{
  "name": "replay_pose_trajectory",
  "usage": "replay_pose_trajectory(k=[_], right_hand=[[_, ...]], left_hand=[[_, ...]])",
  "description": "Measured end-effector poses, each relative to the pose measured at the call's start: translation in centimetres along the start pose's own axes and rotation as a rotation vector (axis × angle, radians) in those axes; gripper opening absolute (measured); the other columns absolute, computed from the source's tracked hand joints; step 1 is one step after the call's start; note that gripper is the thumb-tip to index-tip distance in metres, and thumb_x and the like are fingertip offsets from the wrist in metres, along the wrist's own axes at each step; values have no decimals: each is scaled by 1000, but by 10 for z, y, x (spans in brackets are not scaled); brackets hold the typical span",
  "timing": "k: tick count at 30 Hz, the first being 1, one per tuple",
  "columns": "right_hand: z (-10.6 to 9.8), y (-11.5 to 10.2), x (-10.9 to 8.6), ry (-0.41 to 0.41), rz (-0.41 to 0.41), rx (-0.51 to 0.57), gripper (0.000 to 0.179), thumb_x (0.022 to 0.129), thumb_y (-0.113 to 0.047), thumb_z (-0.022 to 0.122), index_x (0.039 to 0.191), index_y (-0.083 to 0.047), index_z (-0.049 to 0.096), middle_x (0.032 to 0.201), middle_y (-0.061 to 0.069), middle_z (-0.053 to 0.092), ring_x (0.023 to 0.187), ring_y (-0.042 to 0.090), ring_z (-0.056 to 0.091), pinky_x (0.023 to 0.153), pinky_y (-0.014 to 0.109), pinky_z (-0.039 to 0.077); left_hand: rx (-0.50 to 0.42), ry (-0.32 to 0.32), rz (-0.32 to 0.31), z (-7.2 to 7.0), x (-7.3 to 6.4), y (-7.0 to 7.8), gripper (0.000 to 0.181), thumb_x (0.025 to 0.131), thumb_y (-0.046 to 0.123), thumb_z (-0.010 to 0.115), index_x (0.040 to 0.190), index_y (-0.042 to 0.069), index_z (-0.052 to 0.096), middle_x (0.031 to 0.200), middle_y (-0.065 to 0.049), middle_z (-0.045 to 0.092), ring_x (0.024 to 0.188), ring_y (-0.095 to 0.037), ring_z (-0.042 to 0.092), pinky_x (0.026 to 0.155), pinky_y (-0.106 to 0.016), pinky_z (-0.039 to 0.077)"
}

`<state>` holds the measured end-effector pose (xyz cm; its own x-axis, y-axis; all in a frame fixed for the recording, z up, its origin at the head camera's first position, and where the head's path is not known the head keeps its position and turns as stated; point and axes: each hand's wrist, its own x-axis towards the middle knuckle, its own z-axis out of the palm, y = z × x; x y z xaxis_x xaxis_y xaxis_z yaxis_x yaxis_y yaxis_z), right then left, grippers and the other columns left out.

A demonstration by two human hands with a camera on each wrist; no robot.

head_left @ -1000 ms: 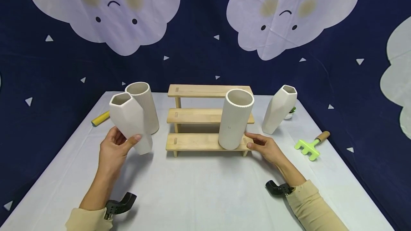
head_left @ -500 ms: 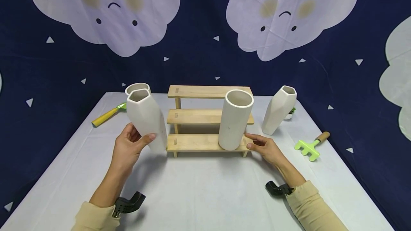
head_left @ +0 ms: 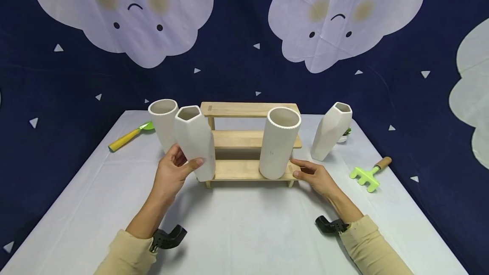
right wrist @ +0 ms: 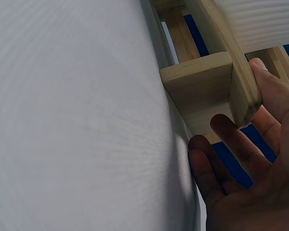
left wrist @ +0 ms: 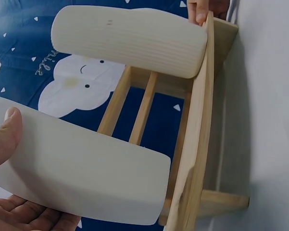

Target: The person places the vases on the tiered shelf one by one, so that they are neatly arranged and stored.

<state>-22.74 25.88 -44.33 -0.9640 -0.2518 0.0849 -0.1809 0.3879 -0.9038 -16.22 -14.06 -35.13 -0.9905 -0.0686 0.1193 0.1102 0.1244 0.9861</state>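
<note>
My left hand [head_left: 172, 174] grips a white faceted vase [head_left: 195, 145] with the thumb in front and fingers behind. The vase stands nearly upright at the left end of the lowest step of a three-tier wooden shelf [head_left: 237, 169]; whether its base touches the step I cannot tell. On that step's right part stands a white ribbed cylindrical vase [head_left: 280, 145]. Beside it my right hand [head_left: 314, 176] pinches the step's right end. In the right wrist view the thumb [right wrist: 267, 77] lies on top of the board and the fingers reach beneath.
Behind the left hand stands another ribbed vase [head_left: 162, 120], near a yellow-handled trowel [head_left: 126, 139]. At the right are a second faceted vase [head_left: 331, 130], a small potted plant [head_left: 344, 136] and a green hand rake [head_left: 368, 176]. A dark cloud-print cloth [head_left: 237, 24] hangs behind the table.
My left hand has carried the faceted vase rightward, from beside the shelf to the left end of its lowest step. The right hand has kept its place on the shelf.
</note>
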Motion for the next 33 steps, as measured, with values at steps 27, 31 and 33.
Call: replay_pose_trajectory(k=[27,31,33], right_hand=[[0,-2,-1,4,9,-3,49,86,-20,69,130,-4,56,135,18,54,99,-3,56,86,13,43],[-1,-2,-1,4,4,-7,48,86,-20,69,130,-4,56,134,18,55,98,-3,56,86,13,43],[-1,-1,-1,1,5,-9,48,86,-20,69,130,-5,56,134,18,55,98,-4,56,85,13,43]], left_hand=[[-91,-84,-6,38,23,-8,67,77,12,77,136,9,44,137,-11,52,129,-24,47,109,-40,36],[-87,-91,-11,42,26,-7,67,77,12,77,135,9,44,137,-10,51,129,-24,46,110,-39,35],[-92,-93,-10,44,27,-7,67,77,11,77,135,8,44,137,-10,51,129,-24,46,111,-38,35]])
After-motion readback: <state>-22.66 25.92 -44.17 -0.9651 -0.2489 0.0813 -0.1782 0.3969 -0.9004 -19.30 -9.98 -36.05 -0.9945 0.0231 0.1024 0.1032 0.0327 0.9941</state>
